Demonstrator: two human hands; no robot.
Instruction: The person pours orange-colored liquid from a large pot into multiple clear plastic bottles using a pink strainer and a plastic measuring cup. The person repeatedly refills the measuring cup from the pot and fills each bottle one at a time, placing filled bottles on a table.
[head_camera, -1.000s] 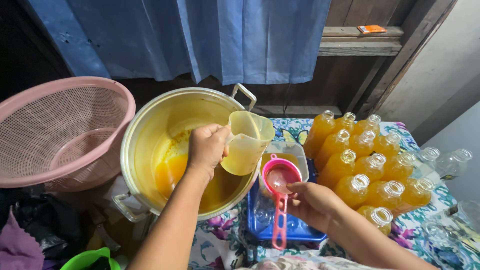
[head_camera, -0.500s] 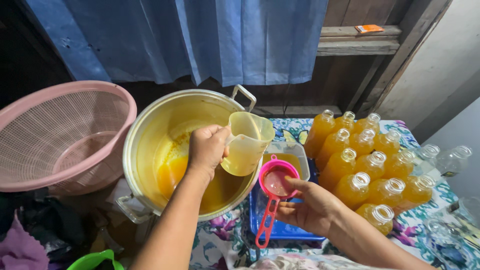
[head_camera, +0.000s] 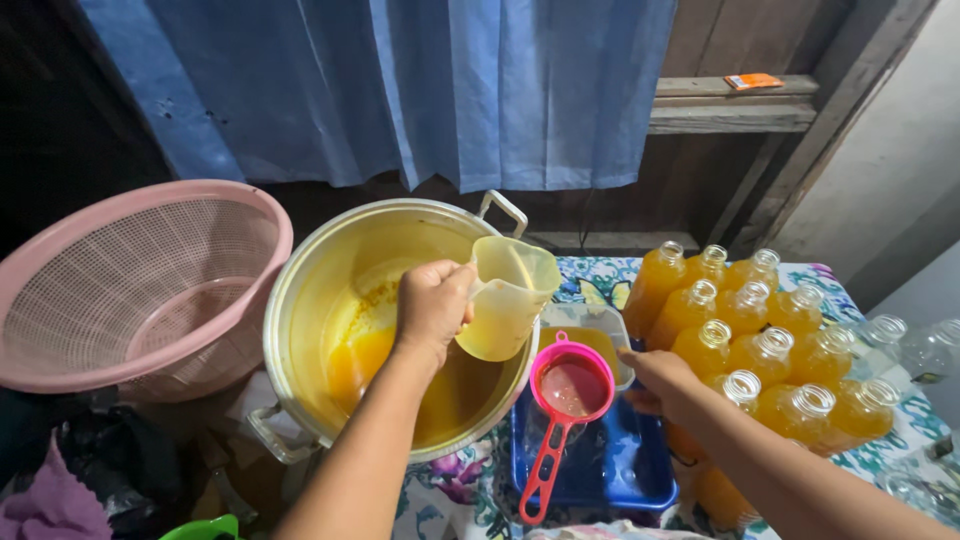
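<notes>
Bystanders around a kitchen worktop

A pink mesh basket (head_camera: 140, 285) sits at the far left, beside dark cloth and a purple rag (head_camera: 55, 505). A blue curtain (head_camera: 400, 85) hangs at the back, with a wooden shelf (head_camera: 735, 105) to its right bearing a small orange packet (head_camera: 752, 81). Empty clear bottles (head_camera: 915, 345) stand at the right edge on a floral tablecloth (head_camera: 455, 485).

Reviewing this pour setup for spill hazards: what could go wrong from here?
1. The left hand holds the plastic jug tilted above the pink strainer; the strainer is small, so a fast pour might overflow or miss it.
2. The right hand is close to the open, filled bottles; a bump could tip one.
3. The large pot appears tilted near the table edge, so the remaining orange liquid could shift or slop.
</notes>
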